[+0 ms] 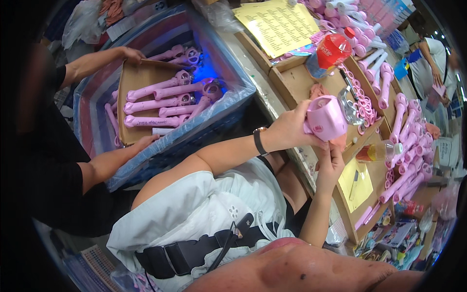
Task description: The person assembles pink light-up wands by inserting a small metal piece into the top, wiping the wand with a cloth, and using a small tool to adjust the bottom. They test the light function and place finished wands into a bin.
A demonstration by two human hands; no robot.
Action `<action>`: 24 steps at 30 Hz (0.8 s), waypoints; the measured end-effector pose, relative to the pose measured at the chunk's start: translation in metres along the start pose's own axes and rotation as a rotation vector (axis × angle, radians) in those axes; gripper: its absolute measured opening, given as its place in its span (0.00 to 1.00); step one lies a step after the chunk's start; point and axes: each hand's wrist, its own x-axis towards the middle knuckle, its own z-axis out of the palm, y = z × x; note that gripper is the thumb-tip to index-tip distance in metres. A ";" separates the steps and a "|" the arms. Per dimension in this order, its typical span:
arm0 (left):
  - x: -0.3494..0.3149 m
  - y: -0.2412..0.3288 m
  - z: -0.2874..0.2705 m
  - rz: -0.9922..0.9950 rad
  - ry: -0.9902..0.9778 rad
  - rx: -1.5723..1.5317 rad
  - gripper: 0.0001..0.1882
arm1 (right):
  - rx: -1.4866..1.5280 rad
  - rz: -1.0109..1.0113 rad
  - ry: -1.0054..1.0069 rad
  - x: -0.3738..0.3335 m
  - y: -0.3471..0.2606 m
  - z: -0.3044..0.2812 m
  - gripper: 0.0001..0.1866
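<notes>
My left hand (290,127), with a black band on its wrist, is closed around a pink plastic housing (325,117), rounded and cup-like. Just below that part, my right hand (331,163) pinches an orange-pink cloth (339,142), which lies against the housing. Another bit of similar cloth (318,90) shows above the housing; whether it is the same piece I cannot tell. Clear plastic pieces (349,104) lie right beside the housing, near many pink rings (367,104) in a wooden tray (294,80).
At left, a co-worker's hands (132,54) hold a cardboard box (127,90) of pink wands (153,103) inside a large blue-lined bin (238,87). A red-labelled bottle (331,51), a clear bottle (382,151), yellow sheets (277,27) and piled pink wands (413,131) occupy the bench.
</notes>
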 end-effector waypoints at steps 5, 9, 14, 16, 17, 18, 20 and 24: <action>0.000 0.004 -0.007 0.043 -0.034 0.120 0.51 | 0.189 0.161 -0.098 0.000 0.003 0.000 0.14; 0.009 -0.002 -0.016 0.104 0.003 -0.013 0.49 | -0.430 -0.089 -0.132 -0.007 0.012 -0.004 0.13; 0.027 -0.010 -0.027 0.179 0.161 -0.450 0.43 | 0.013 -0.178 -0.217 -0.037 0.040 0.025 0.16; 0.030 -0.009 -0.030 -0.040 0.030 -0.949 0.38 | -0.195 -0.278 -0.305 -0.050 0.050 0.037 0.24; 0.031 -0.009 -0.031 -0.072 0.034 -1.034 0.36 | -0.091 -0.202 -0.255 -0.055 0.055 0.042 0.25; 0.031 -0.008 -0.032 -0.116 0.015 -1.093 0.34 | 0.033 -0.137 -0.195 -0.058 0.059 0.047 0.25; 0.029 -0.007 -0.028 -0.123 -0.015 -1.118 0.28 | 0.073 -0.109 -0.119 -0.061 0.062 0.050 0.26; 0.014 -0.006 -0.013 -0.224 -0.100 -0.911 0.25 | -0.209 -0.201 -0.008 -0.062 0.061 0.048 0.24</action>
